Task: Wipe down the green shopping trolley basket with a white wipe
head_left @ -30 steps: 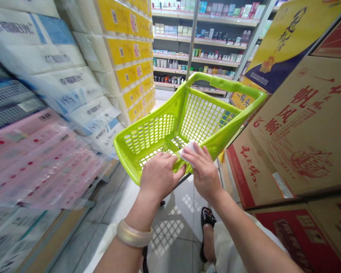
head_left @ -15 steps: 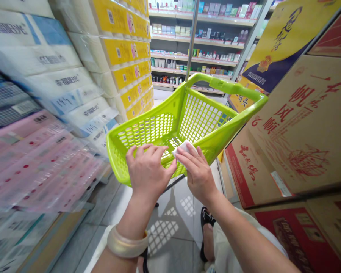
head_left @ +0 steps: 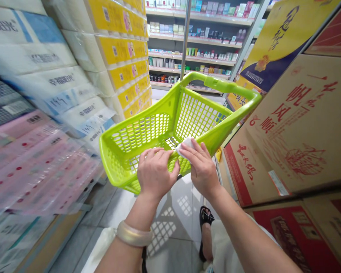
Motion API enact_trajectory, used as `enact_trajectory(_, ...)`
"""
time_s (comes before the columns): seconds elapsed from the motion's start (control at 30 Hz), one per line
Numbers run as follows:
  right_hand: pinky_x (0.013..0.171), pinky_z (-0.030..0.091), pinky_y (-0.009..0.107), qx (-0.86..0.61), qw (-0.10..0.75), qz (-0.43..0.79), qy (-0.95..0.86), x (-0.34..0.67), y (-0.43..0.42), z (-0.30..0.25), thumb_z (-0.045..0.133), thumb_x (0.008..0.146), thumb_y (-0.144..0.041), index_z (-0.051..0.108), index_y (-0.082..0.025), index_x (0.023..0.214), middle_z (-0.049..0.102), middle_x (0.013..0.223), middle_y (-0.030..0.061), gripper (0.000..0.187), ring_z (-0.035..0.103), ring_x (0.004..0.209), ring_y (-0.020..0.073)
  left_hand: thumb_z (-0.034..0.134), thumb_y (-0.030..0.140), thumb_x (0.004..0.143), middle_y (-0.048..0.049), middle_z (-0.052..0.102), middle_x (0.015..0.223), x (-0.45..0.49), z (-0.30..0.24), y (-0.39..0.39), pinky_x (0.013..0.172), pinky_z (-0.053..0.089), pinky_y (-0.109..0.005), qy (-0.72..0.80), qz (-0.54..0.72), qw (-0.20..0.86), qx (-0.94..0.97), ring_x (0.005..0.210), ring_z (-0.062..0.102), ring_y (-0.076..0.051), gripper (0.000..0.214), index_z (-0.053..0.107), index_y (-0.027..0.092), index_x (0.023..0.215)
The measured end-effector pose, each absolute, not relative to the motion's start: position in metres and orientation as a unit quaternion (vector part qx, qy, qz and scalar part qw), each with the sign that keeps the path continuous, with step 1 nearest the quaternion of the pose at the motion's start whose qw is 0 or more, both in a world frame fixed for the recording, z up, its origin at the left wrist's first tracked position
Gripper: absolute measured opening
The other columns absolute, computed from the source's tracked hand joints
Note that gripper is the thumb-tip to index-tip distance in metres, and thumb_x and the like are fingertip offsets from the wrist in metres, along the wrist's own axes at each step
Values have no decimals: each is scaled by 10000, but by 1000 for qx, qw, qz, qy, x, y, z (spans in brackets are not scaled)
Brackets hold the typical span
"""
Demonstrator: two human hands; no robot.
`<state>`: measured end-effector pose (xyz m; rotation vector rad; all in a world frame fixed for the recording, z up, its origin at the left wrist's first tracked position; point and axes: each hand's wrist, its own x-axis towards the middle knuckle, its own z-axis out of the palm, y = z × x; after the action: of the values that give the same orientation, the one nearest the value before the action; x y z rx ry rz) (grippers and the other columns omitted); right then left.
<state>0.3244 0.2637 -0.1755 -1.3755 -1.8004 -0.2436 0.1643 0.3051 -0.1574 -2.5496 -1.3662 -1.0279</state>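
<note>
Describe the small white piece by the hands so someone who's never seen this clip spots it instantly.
Start from the bright green shopping cart in the middle of the view. On its near side, just right of the left hand, is the person's right hand. Out from under its fingers shows the small white piece, cloth or tissue, plain white against the green cart.

“一帆风顺” (in red) on carton (head_left: 307,125)
</note>
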Motion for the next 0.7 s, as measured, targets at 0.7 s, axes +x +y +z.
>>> enact_trajectory(0.7, 1135, 407, 400, -525, 408, -105, -739, 300, 258, -176, 466, 948, -139, 599, -257, 1309, 626, 1344, 33, 402, 484, 1332, 206, 510, 278, 856, -77, 711, 805, 160, -160, 298, 707, 455, -358, -444, -327, 79, -831, 822, 641, -252, 186, 671, 190, 825)
